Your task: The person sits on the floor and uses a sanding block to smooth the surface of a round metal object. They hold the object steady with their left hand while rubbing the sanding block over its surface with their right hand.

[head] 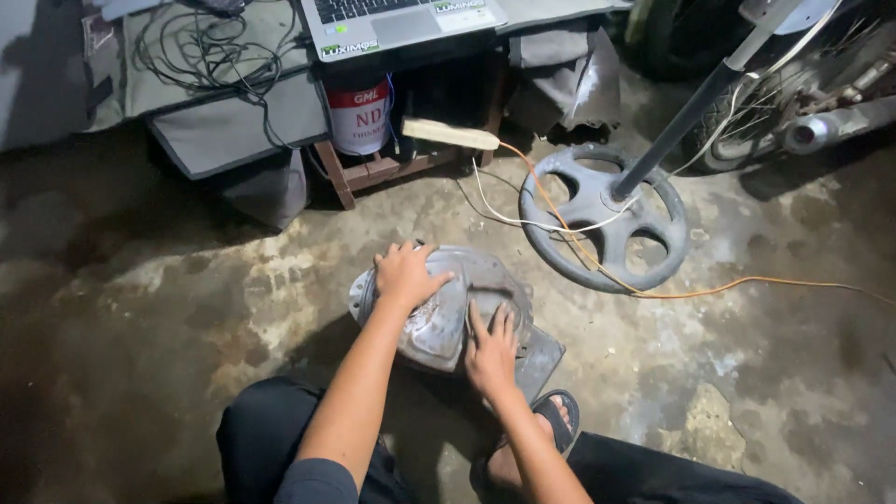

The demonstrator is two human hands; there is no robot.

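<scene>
Left hand (407, 273) flat, fingers spread, on top of the grey metal housing (439, 313) on the concrete floor (159, 308); right hand (491, 347) open, pressing its near edge, gripping nothing. Beyond the right hand: round fan base (605, 217), orange cable (747, 282) across it. Sandalled foot (551, 420) just below the right hand.

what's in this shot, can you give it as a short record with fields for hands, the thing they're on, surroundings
left hand: left hand flat, fingers spread, on top of the domed grey metal cover
right hand: right hand palm down on the cover's near side
cover: lies on the stained concrete floor, over a flat grey metal plate
foot: black sandal beside the plate
nearby: round grey spoked fan base with a dark pole; orange cable and white cable across it
behind: white bucket with red band under a low bench; laptop on top
</scene>
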